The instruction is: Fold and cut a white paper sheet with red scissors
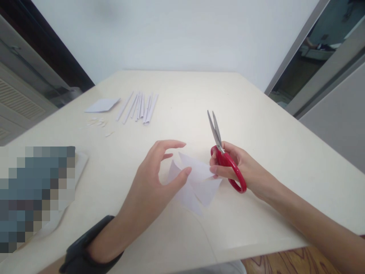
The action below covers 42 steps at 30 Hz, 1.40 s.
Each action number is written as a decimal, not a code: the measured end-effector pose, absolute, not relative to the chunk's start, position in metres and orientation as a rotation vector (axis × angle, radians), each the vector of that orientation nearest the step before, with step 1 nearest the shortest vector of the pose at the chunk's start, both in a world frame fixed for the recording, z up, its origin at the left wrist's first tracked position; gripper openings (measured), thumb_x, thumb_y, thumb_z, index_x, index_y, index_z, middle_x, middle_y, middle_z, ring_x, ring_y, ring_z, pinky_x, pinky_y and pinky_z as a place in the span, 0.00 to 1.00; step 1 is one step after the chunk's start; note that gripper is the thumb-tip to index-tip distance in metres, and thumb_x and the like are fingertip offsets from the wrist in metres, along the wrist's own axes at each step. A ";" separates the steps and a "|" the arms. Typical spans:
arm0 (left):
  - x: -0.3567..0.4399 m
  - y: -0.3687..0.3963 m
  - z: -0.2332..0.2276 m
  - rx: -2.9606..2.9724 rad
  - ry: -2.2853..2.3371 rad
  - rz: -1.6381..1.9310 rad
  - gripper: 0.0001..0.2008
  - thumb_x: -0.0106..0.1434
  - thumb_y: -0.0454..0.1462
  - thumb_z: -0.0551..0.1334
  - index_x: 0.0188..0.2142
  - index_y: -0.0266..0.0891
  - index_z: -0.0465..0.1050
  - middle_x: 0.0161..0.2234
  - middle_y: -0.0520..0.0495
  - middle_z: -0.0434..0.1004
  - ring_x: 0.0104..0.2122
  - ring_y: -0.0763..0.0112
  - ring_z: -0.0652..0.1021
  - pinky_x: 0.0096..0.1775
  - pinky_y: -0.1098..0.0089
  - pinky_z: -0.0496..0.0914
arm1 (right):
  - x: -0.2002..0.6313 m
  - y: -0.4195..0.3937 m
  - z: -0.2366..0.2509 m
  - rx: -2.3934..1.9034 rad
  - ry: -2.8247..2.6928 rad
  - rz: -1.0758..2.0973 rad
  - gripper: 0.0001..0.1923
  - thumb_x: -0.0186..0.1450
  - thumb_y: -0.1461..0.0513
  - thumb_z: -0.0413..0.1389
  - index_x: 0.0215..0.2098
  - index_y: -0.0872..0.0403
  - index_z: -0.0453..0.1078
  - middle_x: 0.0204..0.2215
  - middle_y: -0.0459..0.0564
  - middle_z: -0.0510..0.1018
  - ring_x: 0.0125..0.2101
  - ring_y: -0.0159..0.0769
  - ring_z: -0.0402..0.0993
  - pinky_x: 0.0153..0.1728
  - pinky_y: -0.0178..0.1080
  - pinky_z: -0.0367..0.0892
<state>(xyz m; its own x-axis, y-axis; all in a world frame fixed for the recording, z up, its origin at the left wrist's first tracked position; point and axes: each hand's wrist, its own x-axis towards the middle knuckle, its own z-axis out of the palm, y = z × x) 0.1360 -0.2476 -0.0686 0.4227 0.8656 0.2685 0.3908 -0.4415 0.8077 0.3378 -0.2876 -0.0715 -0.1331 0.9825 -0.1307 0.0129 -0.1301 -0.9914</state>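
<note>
Red-handled scissors rest in my right hand, with their slightly parted blades pointing away from me. The thumb and fingers of that same hand also pinch the edge of a white piece of paper. The paper is folded or cut into several pointed flaps, and its lower part hangs just above or on the table. My left hand is beside the paper on the left, thumb and fingers spread apart in a curve. Part of the paper lies behind the left thumb.
On the white table, several rolled white paper tubes lie at the back left. Near them are a folded white sheet and small pale scraps. A pixelated object covers the left edge. A wall stands behind.
</note>
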 end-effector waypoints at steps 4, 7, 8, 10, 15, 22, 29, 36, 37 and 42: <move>0.137 -0.248 -0.069 2.295 1.019 0.753 0.12 0.58 0.35 0.62 0.43 0.44 0.71 0.48 0.47 0.72 0.50 0.57 0.70 0.53 0.59 0.61 | 0.335 -0.289 -0.072 -1.249 -1.252 1.433 0.12 0.56 0.68 0.59 0.33 0.51 0.60 0.28 0.41 0.71 0.28 0.31 0.68 0.32 0.36 0.65; 0.136 -0.245 -0.070 2.223 1.011 0.616 0.04 0.61 0.37 0.60 0.35 0.44 0.73 0.37 0.50 0.78 0.39 0.61 0.75 0.43 0.64 0.66 | 0.335 -0.290 -0.072 -1.231 -1.280 1.409 0.12 0.56 0.69 0.59 0.33 0.52 0.61 0.29 0.41 0.72 0.29 0.30 0.68 0.31 0.34 0.63; 0.135 -0.244 -0.071 2.175 1.021 0.595 0.03 0.61 0.37 0.60 0.34 0.44 0.73 0.35 0.51 0.78 0.37 0.62 0.76 0.40 0.66 0.67 | 0.336 -0.290 -0.072 -1.227 -1.279 1.402 0.12 0.56 0.69 0.59 0.34 0.52 0.62 0.29 0.42 0.72 0.29 0.30 0.67 0.30 0.34 0.62; 0.132 -0.242 -0.070 2.083 1.029 0.587 0.04 0.62 0.38 0.60 0.32 0.43 0.72 0.33 0.52 0.78 0.36 0.64 0.76 0.39 0.68 0.67 | 0.336 -0.289 -0.071 -1.222 -1.265 1.393 0.11 0.57 0.70 0.58 0.35 0.52 0.62 0.30 0.42 0.73 0.29 0.29 0.67 0.28 0.33 0.61; 0.130 -0.240 -0.067 1.944 1.025 0.551 0.03 0.62 0.37 0.60 0.32 0.44 0.71 0.33 0.55 0.77 0.38 0.68 0.76 0.40 0.70 0.67 | 0.337 -0.288 -0.070 -1.252 -1.256 1.337 0.09 0.59 0.69 0.57 0.35 0.52 0.62 0.29 0.42 0.73 0.28 0.29 0.67 0.27 0.32 0.60; 0.133 -0.238 -0.071 1.851 0.964 0.487 0.04 0.62 0.36 0.60 0.30 0.43 0.70 0.31 0.55 0.76 0.36 0.72 0.76 0.39 0.73 0.67 | 0.336 -0.289 -0.075 -1.177 -1.276 1.371 0.10 0.60 0.70 0.56 0.36 0.52 0.62 0.31 0.43 0.74 0.31 0.32 0.69 0.31 0.36 0.61; 0.132 -0.239 -0.076 1.693 0.938 0.509 0.04 0.63 0.37 0.60 0.31 0.43 0.70 0.30 0.56 0.75 0.28 0.77 0.74 0.29 0.77 0.64 | 0.337 -0.286 -0.075 -1.120 -1.268 1.400 0.09 0.61 0.67 0.59 0.35 0.52 0.62 0.31 0.44 0.75 0.32 0.32 0.71 0.34 0.37 0.62; 0.133 -0.238 -0.075 1.570 0.947 0.506 0.05 0.61 0.39 0.62 0.31 0.42 0.69 0.26 0.56 0.73 0.26 0.77 0.72 0.26 0.78 0.62 | 0.338 -0.287 -0.074 -1.152 -1.263 1.372 0.10 0.60 0.67 0.60 0.34 0.52 0.62 0.30 0.43 0.76 0.31 0.31 0.71 0.33 0.35 0.62; 0.133 -0.238 -0.075 1.558 0.951 0.505 0.05 0.61 0.40 0.62 0.31 0.42 0.69 0.26 0.56 0.73 0.26 0.77 0.71 0.26 0.78 0.62 | 0.338 -0.287 -0.075 -1.152 -1.263 1.368 0.09 0.60 0.67 0.59 0.34 0.52 0.62 0.31 0.43 0.76 0.31 0.32 0.71 0.33 0.36 0.62; 0.134 -0.239 -0.076 1.577 0.936 0.477 0.04 0.62 0.39 0.61 0.32 0.42 0.69 0.27 0.56 0.73 0.27 0.76 0.72 0.27 0.77 0.63 | 0.337 -0.288 -0.077 -1.173 -1.270 1.347 0.10 0.60 0.71 0.56 0.34 0.52 0.61 0.29 0.42 0.75 0.30 0.33 0.71 0.32 0.37 0.62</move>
